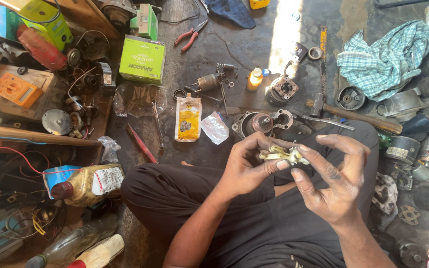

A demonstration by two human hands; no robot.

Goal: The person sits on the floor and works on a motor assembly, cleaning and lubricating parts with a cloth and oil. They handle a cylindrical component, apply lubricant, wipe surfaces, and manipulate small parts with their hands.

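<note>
— What is the person doing down there on the floor?

— Sitting cross-legged. Both hands are up over the lap, and they hold one small pale part (283,155) between them. It looks yellowish and a bit greasy.

— Who holds it?

— The left hand (247,166) wraps its fingers around the near-left end, thumb on top. The right hand (334,178) pinches the other end with thumb and first finger. The rest of its fingers are spread wide.

— So what step is it?

— I think they are looking the part over, or working it with the fingertips. No tool is in either hand.

— And after that?

— My guess is it belongs with the motor piece (260,123) lying just past the hands. To fit it there, one hand would need to let go and reach far, while the other keeps a tight pinch so the slippery thing does not drop.

— What else is close?

— A hammer (353,115) to the far right, a yellow pouch (188,119) to the left, and red pliers (189,35) way at the far side.
</note>
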